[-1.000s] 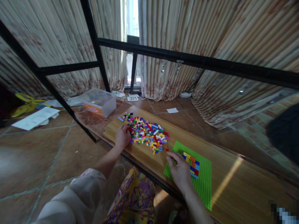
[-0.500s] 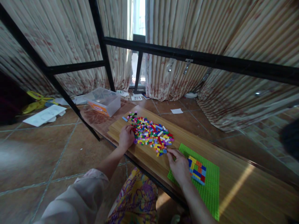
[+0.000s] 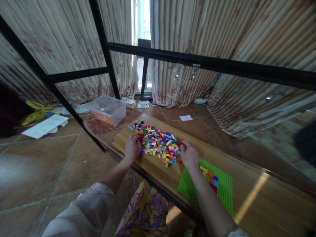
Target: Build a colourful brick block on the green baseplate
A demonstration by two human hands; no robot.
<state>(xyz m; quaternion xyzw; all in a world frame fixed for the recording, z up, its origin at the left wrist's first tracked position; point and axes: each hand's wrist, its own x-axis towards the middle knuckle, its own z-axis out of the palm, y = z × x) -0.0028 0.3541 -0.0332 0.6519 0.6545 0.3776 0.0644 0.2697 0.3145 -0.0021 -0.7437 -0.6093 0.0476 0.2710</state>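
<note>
A heap of small coloured bricks (image 3: 158, 143) lies on a wooden table top (image 3: 259, 200). My left hand (image 3: 132, 147) rests curled at the heap's left edge, fingers closed among the bricks; what it holds is hidden. My right hand (image 3: 189, 154) reaches into the heap's right edge, fingers bent and pinched on bricks too small to make out. A green baseplate (image 3: 222, 191) lies to the right of the heap, partly under my right forearm. On it sits a small patch of joined bricks (image 3: 209, 176) in yellow, red, blue and orange.
A clear plastic box (image 3: 108, 110) stands on the table's far left end. Black metal frame bars (image 3: 197, 62) cross in front of striped curtains. Papers, a white board (image 3: 44, 125) and a yellow object (image 3: 37, 110) lie on the tiled floor at the left.
My right hand has moved from the green baseplate up and left to the right edge of the brick heap. My left hand has stayed at the heap's left edge.
</note>
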